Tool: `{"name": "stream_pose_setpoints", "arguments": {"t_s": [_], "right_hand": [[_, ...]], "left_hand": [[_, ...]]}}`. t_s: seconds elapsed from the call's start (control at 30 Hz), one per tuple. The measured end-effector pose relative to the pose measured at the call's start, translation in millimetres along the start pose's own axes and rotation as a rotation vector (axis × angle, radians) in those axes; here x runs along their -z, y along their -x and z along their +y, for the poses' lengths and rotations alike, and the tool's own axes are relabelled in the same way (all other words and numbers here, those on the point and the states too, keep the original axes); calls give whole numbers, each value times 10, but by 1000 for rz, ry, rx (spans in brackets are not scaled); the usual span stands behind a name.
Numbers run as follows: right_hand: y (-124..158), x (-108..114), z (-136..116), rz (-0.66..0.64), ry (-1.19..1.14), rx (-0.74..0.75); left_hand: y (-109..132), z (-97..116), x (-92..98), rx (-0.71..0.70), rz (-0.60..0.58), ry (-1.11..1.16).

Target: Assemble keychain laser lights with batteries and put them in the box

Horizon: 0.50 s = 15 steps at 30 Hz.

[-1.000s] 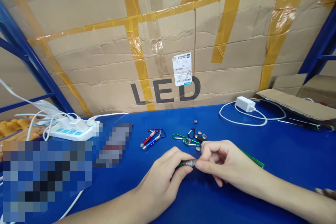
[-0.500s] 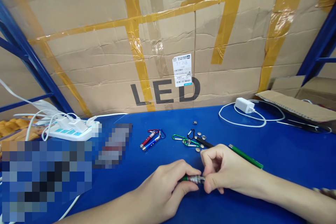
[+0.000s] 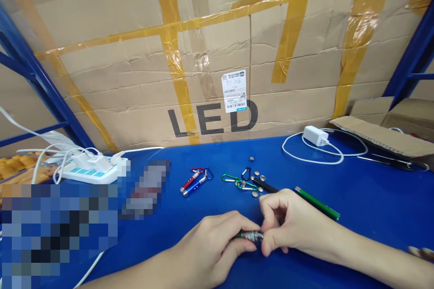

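Observation:
My left hand [image 3: 217,244] is closed around a small green mini flashlight [image 3: 251,235], whose silver end with a label sticks out to the right between thumb and fingers. At that metal tip my right hand [image 3: 283,223] is closed in a pinch; its fingertips hide what exactly they grip. Just beyond the hands lie two green carabiners [image 3: 247,185], a dark carabiner [image 3: 246,173], several button cells [image 3: 262,178] and a black pen-like tube [image 3: 264,184]. A longer green tube [image 3: 317,203] lies behind my right wrist.
Red and blue mini flashlights [image 3: 195,186] with carabiners lie left of centre. A white power strip [image 3: 91,169] with cables stands at the left, and a white charger [image 3: 315,136] with a looped cable at the back right. A large cardboard box [image 3: 210,54] walls off the blue table's back.
Both hands keep the same hold and sit very slightly lower in view. The small items on the table lie as before; the view has shifted a little.

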State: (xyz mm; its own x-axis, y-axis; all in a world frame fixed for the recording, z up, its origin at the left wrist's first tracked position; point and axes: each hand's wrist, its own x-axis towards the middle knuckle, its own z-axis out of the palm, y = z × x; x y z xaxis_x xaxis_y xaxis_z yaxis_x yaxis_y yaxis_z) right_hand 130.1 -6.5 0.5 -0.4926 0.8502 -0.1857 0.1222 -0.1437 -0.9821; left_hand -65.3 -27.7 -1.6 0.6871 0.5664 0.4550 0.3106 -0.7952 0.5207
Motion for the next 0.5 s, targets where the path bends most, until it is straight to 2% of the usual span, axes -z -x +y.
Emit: {"name": "stream_pose_setpoints", "arguments": {"t_s": [0.23,0.5], "right_hand": [[-8,7,-13,-3,5,21],[2,9,36,-13,20,23]], "left_hand": [[4,20,3,15,9,-4],[-8,7,-12,-54,62,-71]]}}
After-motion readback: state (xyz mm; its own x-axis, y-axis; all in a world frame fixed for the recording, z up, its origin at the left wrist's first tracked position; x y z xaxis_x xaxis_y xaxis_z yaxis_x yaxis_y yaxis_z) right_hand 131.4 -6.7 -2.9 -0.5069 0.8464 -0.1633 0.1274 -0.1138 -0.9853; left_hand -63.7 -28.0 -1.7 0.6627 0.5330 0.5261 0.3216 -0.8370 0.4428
